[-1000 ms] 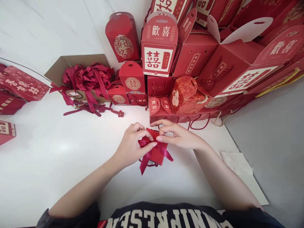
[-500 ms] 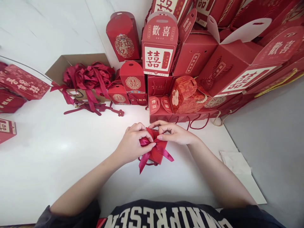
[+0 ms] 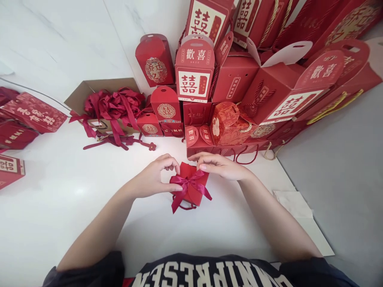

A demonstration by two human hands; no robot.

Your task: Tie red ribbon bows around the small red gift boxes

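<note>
White bench (image 3: 60, 207) fills the near ground, past the person's dark lettered shirt (image 3: 209, 275), with a grey floor off its right edge. At the middle of the bench stands the small red box (image 3: 196, 193), a dark red ribbon bow (image 3: 187, 182) tied across its top, 2 tails hanging toward the near side. The left hand (image 3: 152, 175) curls round the box's left corner, thumb against the bow's left loop, grasping the box. The right hand (image 3: 223, 167) lies over the far right corner, fingertips at the right loop; whether they pinch it I cannot tell.

By the look of it the knot is made and the bow is being dressed. The next move calls for a light, even pull on both loops while the box is kept from sliding.

Right of the arms lies a white paper sheet (image 3: 293, 203). Farther left, a cardboard carton (image 3: 79, 89) holds loose ribbons (image 3: 112, 105). Along the far side, red gift boxes (image 3: 194, 69) are stacked against the white wall.
</note>
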